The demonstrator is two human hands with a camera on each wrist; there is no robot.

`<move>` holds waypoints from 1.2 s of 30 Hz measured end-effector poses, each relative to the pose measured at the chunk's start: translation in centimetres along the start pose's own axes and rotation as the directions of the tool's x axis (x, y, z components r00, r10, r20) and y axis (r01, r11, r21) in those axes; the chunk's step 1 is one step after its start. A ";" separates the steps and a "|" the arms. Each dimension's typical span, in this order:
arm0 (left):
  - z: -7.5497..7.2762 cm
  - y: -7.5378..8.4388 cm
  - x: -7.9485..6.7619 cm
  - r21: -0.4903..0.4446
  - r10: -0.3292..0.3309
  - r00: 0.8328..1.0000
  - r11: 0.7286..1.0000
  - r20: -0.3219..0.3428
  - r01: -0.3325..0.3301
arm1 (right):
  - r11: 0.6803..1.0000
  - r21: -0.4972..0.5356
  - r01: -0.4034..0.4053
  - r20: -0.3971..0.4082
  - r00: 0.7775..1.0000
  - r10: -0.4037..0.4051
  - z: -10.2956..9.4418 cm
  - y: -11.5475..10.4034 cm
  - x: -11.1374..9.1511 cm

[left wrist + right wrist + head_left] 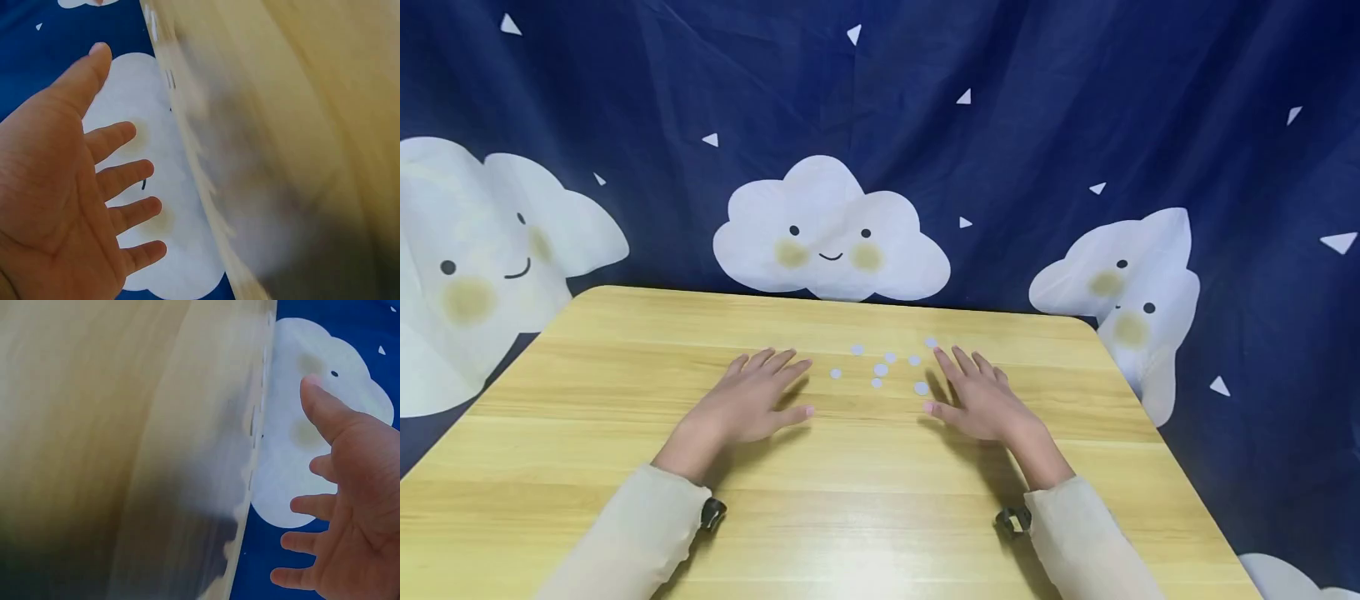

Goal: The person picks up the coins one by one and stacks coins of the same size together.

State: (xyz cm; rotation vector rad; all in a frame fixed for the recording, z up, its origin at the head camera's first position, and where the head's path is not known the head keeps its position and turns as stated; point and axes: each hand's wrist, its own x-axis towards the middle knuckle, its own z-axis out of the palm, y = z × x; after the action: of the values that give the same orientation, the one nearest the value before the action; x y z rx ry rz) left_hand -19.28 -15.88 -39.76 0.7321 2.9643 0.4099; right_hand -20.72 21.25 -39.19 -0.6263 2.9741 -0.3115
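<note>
Several small, pale, flat round discs [881,370] lie scattered on the wooden table [865,467], towards its far side. Left of them, my left hand [747,402] hovers palm down with its fingers spread and holds nothing. My right hand [983,402] hovers on the other side, fingers also extended; its index fingertip appears close to the farthest disc [931,342], but I cannot tell whether they touch. Both wrist views show the palms of the left hand [56,187] and right hand [365,494] bare, thumbs apart from the fingers.
Behind the table hangs a dark blue curtain [647,92] printed with white smiling clouds [831,200] and small triangles. Light sleeves cover both forearms, and a dark strap-like piece [712,513] shows at the left cuff, another [1013,522] at the right.
</note>
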 end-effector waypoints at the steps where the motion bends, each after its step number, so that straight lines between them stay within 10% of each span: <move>1: 0.1 0.1 0.3 0.004 0.008 1.000 1.000 -0.004 -0.008 | 1.000 0.005 0.001 -0.002 1.000 -0.001 0.0 0.1 0.1; 24: 2.7 5.9 8.0 -0.025 0.173 0.985 0.985 -0.011 -0.173 | 0.989 0.147 0.033 0.048 0.998 -0.040 0.2 1.9 2.5; 36: 3.9 8.4 11.1 -0.225 0.115 0.993 0.968 0.001 -0.111 | 0.953 0.302 0.038 0.054 0.997 -0.057 -0.1 1.8 4.4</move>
State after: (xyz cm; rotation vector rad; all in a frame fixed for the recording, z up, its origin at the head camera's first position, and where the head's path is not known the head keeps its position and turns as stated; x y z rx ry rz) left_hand -24.82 -2.61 -41.16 0.8735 2.8073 0.7300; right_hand -25.49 21.06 -39.65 -0.6562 2.7723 -0.7181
